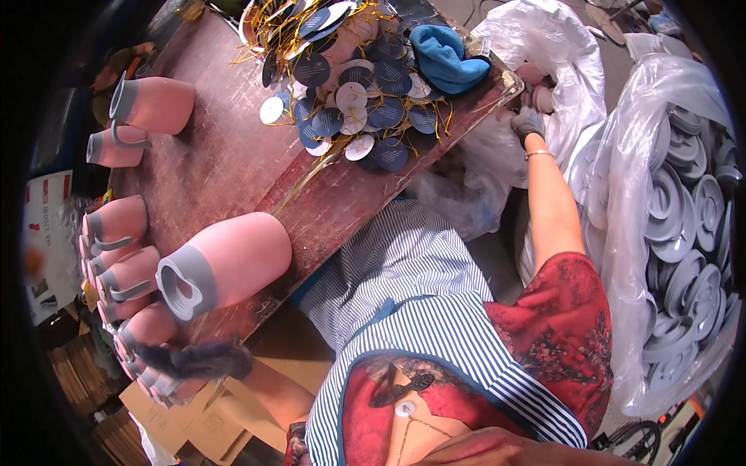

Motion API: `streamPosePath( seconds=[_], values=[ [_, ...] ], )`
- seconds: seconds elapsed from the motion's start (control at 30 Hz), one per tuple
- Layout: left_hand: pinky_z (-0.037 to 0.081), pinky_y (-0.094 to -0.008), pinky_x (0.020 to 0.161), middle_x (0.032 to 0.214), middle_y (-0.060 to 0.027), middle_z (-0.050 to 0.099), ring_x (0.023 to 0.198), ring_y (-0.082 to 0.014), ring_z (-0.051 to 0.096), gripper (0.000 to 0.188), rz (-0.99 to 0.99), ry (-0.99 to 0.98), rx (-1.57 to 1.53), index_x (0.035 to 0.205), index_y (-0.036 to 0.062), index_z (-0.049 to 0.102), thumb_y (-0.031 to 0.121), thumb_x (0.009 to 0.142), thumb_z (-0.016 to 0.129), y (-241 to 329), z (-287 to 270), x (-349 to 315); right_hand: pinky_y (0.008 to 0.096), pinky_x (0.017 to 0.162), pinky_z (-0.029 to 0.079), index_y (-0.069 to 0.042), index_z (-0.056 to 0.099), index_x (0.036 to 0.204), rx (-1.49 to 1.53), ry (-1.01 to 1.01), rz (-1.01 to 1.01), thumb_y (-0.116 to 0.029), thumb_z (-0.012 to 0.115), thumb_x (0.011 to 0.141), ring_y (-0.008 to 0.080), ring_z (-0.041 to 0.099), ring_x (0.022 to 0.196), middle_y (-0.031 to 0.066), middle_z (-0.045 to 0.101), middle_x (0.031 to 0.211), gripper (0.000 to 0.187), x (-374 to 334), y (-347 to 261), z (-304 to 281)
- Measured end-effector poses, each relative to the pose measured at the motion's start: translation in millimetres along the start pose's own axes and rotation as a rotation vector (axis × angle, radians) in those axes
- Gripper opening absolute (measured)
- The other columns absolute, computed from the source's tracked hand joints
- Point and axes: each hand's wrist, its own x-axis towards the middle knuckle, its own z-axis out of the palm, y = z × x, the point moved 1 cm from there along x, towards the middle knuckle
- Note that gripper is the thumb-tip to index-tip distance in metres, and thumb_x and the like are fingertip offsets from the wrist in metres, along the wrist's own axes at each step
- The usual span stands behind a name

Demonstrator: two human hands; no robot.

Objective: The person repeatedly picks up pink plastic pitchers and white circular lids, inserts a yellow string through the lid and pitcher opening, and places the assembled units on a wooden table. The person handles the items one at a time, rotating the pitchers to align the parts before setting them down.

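My left hand (194, 361), in a dark glove and somewhat blurred, stretches its fingers over the near end of a row of pink cups (124, 272) with grey tops and grey loops. I cannot tell whether it touches them. A larger-looking pink cup with a grey top (241, 260) is on the table just beyond that hand. My right arm reaches out past the table corner. Its grey-gloved hand (528, 124) is curled at the mouth of a white plastic bag (571, 54), beside pink rounded pieces (542, 99); what its fingers hold is hidden.
The worn reddish table (225, 147) carries a heap of round dark and white tags (365, 101) with yellow strings, a blue cloth item (447, 58) and two pink cups (159, 105) farther back. A clear bag of grey lids (676, 233) stands right. Cardboard (179, 415) lies below left.
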Motion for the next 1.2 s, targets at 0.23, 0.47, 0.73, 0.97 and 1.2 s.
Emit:
streamPosePath(
  seconds=[0.23, 0.47, 0.73, 0.97, 1.2],
  values=[
    [0.039, -0.0422, 0.108, 0.139, -0.0200, 0.051, 0.127, -0.0323, 0.050, 0.053, -0.657, -0.148, -0.797, 0.139, -0.0004, 0.044, 0.029, 0.097, 0.057, -96.2, 10.6, -18.9, 0.0571, 0.106, 0.036, -0.025, 0.049, 0.142, -0.347, -0.211, -0.198, -0.051, 0.036, 0.098, 0.0348, 0.045, 0.134, 0.0096, 0.045, 0.150, 0.053, -35.3, -30.4, -26.1],
    [0.035, -0.0412, 0.110, 0.140, -0.0178, 0.049, 0.127, -0.0304, 0.047, 0.056, -0.716, -0.665, -1.446, 0.143, 0.0033, 0.040, 0.035, 0.098, 0.052, -99.5, 56.9, 19.3, 0.0440, 0.092, 0.050, -0.010, 0.061, 0.121, 0.343, 0.645, -0.024, -0.034, 0.082, 0.070, 0.0288, 0.059, 0.111, 0.0078, 0.064, 0.119, 0.060, -95.0, -3.8, -27.5],
    [0.049, -0.0346, 0.086, 0.108, -0.0119, 0.063, 0.095, -0.0218, 0.061, 0.028, -0.508, -0.210, -0.952, 0.113, 0.0017, 0.058, 0.022, 0.094, 0.064, -84.0, 6.0, -63.5, 0.0351, 0.087, 0.053, -0.009, 0.057, 0.125, 2.213, -0.028, -0.229, -0.018, 0.063, 0.094, 0.0193, 0.064, 0.105, 0.0062, 0.065, 0.116, 0.033, -252.5, -60.0, -161.4],
    [0.050, -0.0335, 0.069, 0.090, -0.0135, 0.066, 0.076, -0.0250, 0.061, 0.049, 0.066, -0.024, -0.176, 0.100, 0.0002, 0.064, 0.041, 0.079, 0.082, 82.3, -45.9, -98.7, 0.0400, 0.087, 0.050, -0.002, 0.061, 0.119, 0.561, 0.341, -1.484, -0.017, 0.080, 0.069, 0.0351, 0.063, 0.096, 0.0161, 0.065, 0.107, 0.056, -407.3, -188.2, -384.9],
    [0.046, -0.0241, 0.078, 0.093, -0.0015, 0.062, 0.085, -0.0090, 0.055, 0.060, -0.535, -0.101, -0.579, 0.106, -0.0004, 0.061, 0.054, 0.084, 0.076, 57.6, -81.8, -116.9, 0.0453, 0.085, 0.044, -0.009, 0.057, 0.140, 0.369, -0.005, -1.948, -0.066, 0.077, 0.061, 0.0340, 0.057, 0.090, 0.0147, 0.063, 0.102, 0.100, -423.2, -223.6, -419.6]
  ],
)
